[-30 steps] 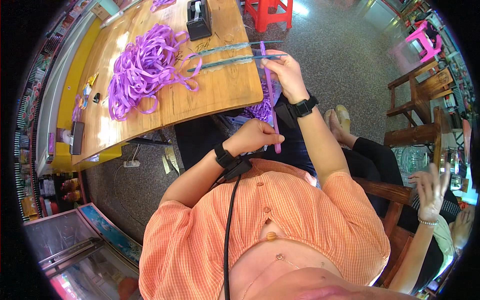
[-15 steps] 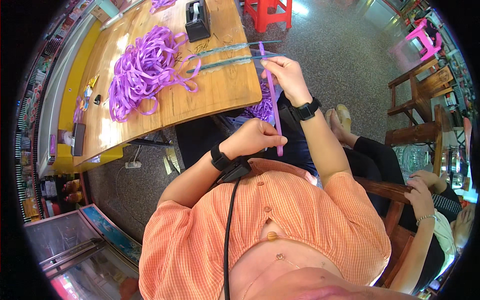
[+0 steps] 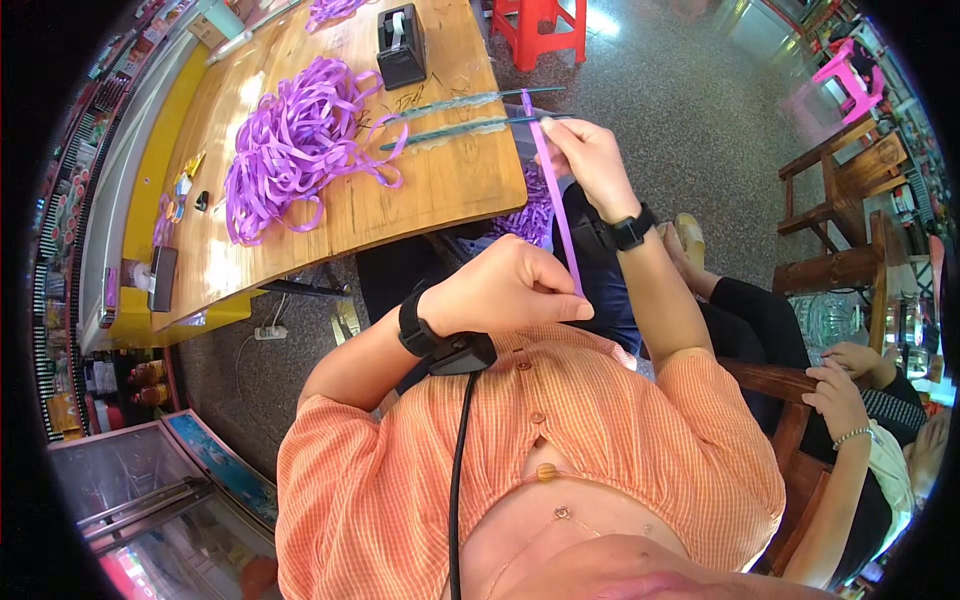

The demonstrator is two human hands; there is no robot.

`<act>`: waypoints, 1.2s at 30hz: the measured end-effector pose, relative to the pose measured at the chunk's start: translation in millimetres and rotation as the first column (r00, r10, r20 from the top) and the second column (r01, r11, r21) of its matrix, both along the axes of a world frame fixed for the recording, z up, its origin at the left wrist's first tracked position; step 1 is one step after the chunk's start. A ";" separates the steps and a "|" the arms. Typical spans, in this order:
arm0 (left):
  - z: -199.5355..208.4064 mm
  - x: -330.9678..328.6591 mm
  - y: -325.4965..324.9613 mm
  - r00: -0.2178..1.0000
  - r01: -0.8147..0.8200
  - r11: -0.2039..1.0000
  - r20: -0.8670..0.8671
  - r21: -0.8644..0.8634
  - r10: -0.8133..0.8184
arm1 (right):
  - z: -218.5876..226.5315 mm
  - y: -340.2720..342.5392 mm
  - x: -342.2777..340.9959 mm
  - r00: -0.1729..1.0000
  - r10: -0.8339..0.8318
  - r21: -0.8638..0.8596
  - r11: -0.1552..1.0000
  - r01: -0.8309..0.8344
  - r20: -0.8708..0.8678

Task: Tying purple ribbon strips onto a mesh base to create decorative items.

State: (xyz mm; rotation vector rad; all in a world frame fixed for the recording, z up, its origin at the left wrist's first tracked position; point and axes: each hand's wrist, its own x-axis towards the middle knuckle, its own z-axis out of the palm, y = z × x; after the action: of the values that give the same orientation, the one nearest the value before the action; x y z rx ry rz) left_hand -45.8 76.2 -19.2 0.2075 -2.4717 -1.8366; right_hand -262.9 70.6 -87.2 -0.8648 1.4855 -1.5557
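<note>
Your left hand (image 3: 505, 288) pinches the near end of the purple strip (image 3: 563, 218) at one o'clock; your right hand (image 3: 592, 165) grips it beside two rods (image 3: 508, 122) at twelve. Keep it flat, evenly taut. Count one strip, one large ribbon heap (image 3: 300, 145) at ten, one tape dispenser (image 3: 402, 62).

Glare spots the table (image 3: 440, 183) amid fisheye distortion.

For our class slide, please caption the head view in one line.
A purple ribbon runs from two dark rods to the pinching left hand, the right hand near the rods' ends.
</note>
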 end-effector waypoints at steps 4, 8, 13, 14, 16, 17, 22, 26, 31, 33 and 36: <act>10.3 0.3 -5.6 0.999 0.029 0.991 0.013 0.133 -0.031 | 8.8 37.5 -6.5 0.981 0.119 -0.101 0.986 -0.135 -0.155; 33.6 -3.9 -14.0 0.997 0.010 0.964 -0.083 0.267 0.013 | 44.1 58.6 2.5 0.789 0.212 -0.236 0.881 -0.409 -0.577; 86.4 -21.6 -49.8 0.967 -0.031 0.963 -0.237 0.267 0.097 | 98.1 28.5 -8.8 0.521 -0.063 -0.370 0.776 -0.511 -0.851; 94.7 -26.5 -60.8 0.949 -0.064 0.969 -0.286 0.237 0.132 | 108.8 18.0 -16.8 0.530 -0.026 -0.364 0.755 -0.545 -0.848; 119.5 -40.1 -74.3 0.894 -0.141 0.950 -0.377 0.279 0.243 | 111.0 -16.0 -24.3 0.546 -0.294 -0.532 0.771 -0.350 -0.785; 135.6 -44.7 -80.2 0.860 -0.342 0.919 -0.330 0.195 0.390 | 125.0 -28.1 -27.6 0.477 -0.268 -0.427 0.865 -0.264 -0.837; 112.1 -62.3 -140.1 0.688 -0.573 0.812 -0.606 -0.115 0.399 | 128.0 -101.3 -60.3 0.401 -0.134 -0.243 0.941 -0.235 -0.906; 63.7 -84.6 -155.5 0.817 -0.555 0.625 -0.502 -0.549 0.284 | 91.1 -138.6 -87.8 0.138 -0.272 -0.299 0.925 -0.235 -0.952; 16.9 -98.1 -186.0 0.880 -0.474 0.619 -0.359 -0.627 0.310 | 69.0 -160.1 -90.3 0.308 0.043 -0.014 0.983 -0.180 -0.951; 7.6 -98.0 -193.8 0.889 -0.457 0.620 -0.328 -0.637 0.319 | 59.8 -165.2 -89.1 0.345 0.038 -0.031 0.980 -0.194 -0.938; -2.9 -99.9 -200.4 0.907 -0.421 0.617 -0.291 -0.665 0.304 | 50.9 -170.5 -86.5 0.364 0.093 0.016 0.978 -0.209 -0.927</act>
State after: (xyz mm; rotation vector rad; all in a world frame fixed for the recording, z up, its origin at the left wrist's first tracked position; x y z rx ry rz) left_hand -145.7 -124.3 -22.1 0.4585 -2.5638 -0.6102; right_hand -349.4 -99.9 -36.4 -2.1383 1.9687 -0.9515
